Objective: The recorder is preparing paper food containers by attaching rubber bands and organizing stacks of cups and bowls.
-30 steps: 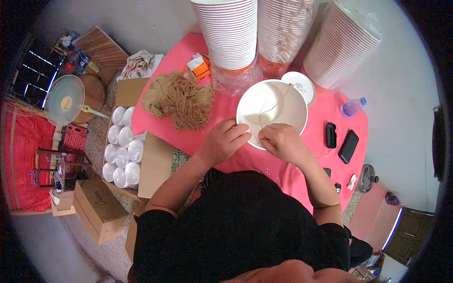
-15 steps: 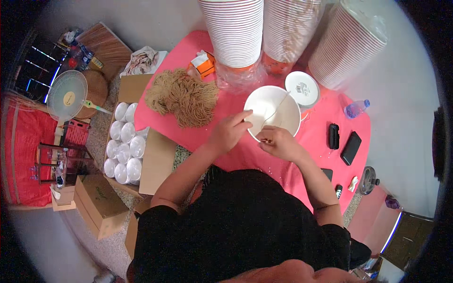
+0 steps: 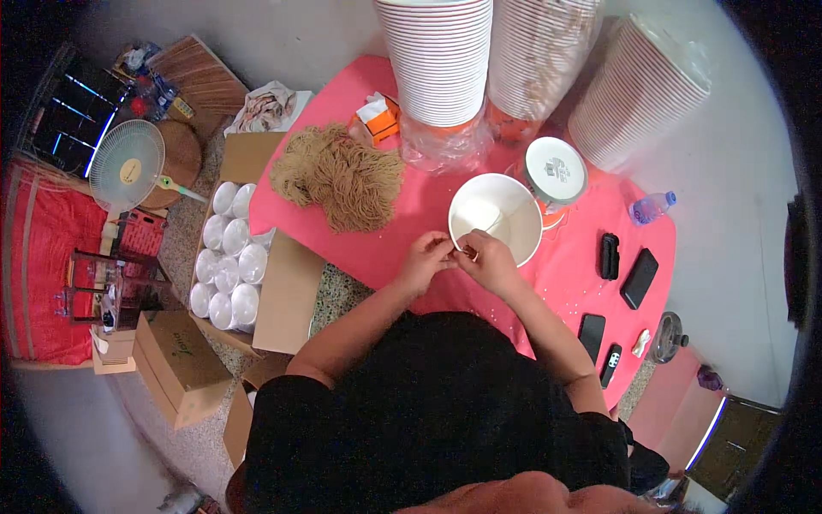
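A large white paper bucket (image 3: 519,201) stands near the middle of the pink-covered table. My left hand (image 3: 423,263) and my right hand (image 3: 489,260) meet at its near-left rim, fingertips close together. The right fingers are pinched, and a thin pale strand (image 3: 493,224) seems to run from them into the bucket. Closed too are the left fingers, against the rim and the right fingertips; what lies between them is too small to make out. Left of the bucket is a heap of tan stringy strands (image 3: 338,182).
Behind stand tall stacks of white paper buckets (image 3: 438,68), partly in plastic wrap. A bucket with a printed white lid (image 3: 556,171) adjoins the open one. Rightward lie a water bottle (image 3: 652,208), black case (image 3: 609,256) and phone (image 3: 591,337). A carton of clear-lidded tubs (image 3: 227,274) is at left.
My left hand has moved from the bucket's left rim down toward my right hand. My right hand has shifted slightly left. The view has shifted a little, uncovering the phone.
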A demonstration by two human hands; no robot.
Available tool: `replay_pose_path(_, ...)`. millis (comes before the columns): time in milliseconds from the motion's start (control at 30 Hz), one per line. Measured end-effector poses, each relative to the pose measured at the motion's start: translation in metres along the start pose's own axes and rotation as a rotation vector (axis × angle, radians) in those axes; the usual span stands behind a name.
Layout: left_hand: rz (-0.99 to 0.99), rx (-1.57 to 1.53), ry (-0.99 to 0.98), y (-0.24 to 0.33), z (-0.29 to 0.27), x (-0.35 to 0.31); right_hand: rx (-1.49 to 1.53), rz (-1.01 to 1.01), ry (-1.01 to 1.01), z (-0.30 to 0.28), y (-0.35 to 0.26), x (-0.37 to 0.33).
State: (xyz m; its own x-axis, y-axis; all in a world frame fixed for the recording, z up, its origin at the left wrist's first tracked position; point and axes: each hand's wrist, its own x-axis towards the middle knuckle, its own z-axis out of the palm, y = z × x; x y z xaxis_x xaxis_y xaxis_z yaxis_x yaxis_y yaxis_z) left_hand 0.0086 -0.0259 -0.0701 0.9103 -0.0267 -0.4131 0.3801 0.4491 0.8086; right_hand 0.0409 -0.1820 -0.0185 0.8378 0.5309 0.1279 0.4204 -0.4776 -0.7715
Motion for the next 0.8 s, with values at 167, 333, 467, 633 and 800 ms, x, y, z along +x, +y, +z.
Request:
replay_pose_path(167, 0.111, -0.044, 0.162, 0.032, -0.008, 0.007, -0.030, 0.215, -0.212, -0.037, -0.012, 0.003)
replay_pose_path(333, 0.154, 0.076, 0.000, 0.079, -0.015, 0.007, -0.282, 0.059, -0.193, -0.063, -0.003, 0.001)
replay_pose_path(467, 0.256, 0.518, -0.133, 0.070, 0.011, 0.001, -0.138, -0.162, -0.140, -0.075, -0.037, 0.018)
replay_pose_path(633, 0.052, 0.342, -0.396, 0.057, 0.018, 0.001, -0.035, -0.216, -0.117, -0.063, -0.030, 0.039)
replay_pose_path(800, 0.072, 0.449, -0.290, 0.052, 0.023, -0.001, -0.028, -0.143, 0.041, -0.051, -0.018, 0.044)
